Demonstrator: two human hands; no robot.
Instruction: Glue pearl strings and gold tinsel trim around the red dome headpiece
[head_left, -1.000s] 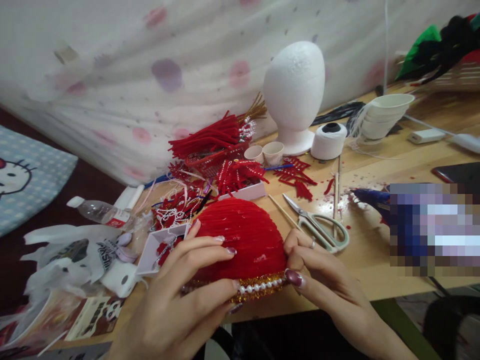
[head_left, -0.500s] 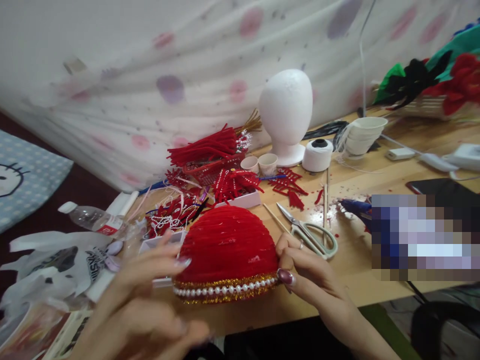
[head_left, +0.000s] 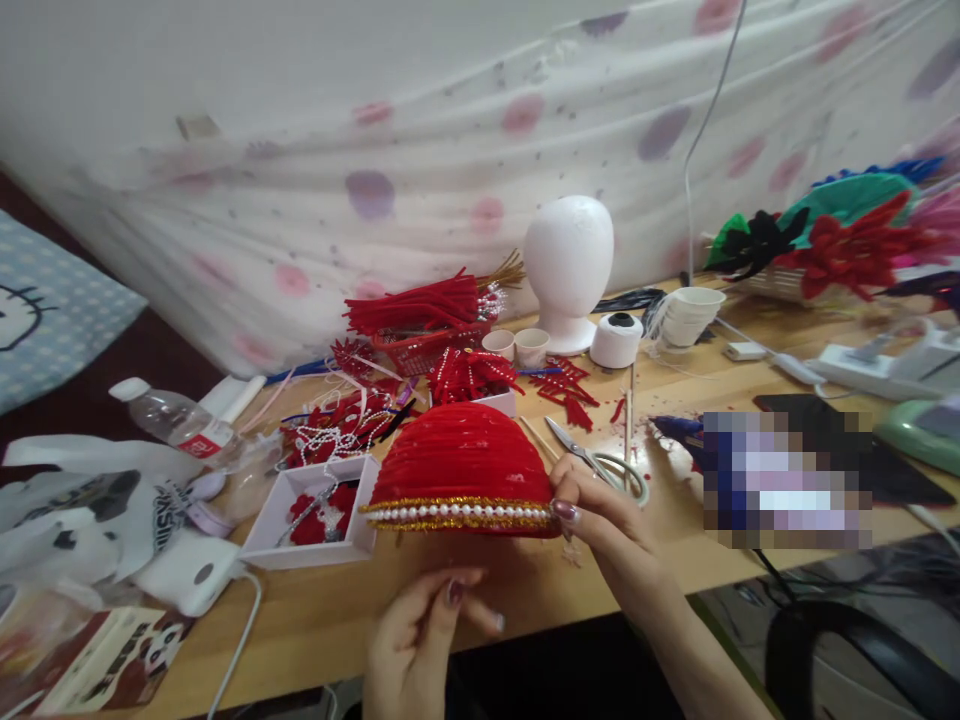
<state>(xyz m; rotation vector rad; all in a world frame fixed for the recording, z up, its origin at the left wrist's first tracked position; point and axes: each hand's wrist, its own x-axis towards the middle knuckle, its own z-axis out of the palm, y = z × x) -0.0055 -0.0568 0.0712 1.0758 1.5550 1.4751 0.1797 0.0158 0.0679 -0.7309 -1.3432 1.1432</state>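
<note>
A domed red cap [head_left: 465, 450] of ribbed, velvety pipe cleaners is held tilted above the table. Gold tinsel and a row of white pearl beads [head_left: 465, 511] run along its lower edge. My right hand [head_left: 600, 520] pinches that edge at the cap's right end, thumb in front. Below the cap and apart from it is my left hand [head_left: 420, 635], its fingers loosely bent and spread, with nothing visible in them. Scissors [head_left: 600, 465] with pale green handles lie just behind my right hand. Left of the cap, a white box [head_left: 259, 540] holds red pieces and silvery trim.
A white foam head [head_left: 568, 265] stands at the back, beside a thread cone [head_left: 616, 340] and paper cups [head_left: 532, 347]. Red pipe cleaners [head_left: 412, 305] fill a basket. A plastic bottle [head_left: 176, 420] and bags lie left; a blue-tipped, pixelated object [head_left: 679, 432] lies right.
My left hand has left the cap's left side and moved down and right, below it. The cap has tipped, showing less of its crown. The view has shifted, revealing more of the white box.
</note>
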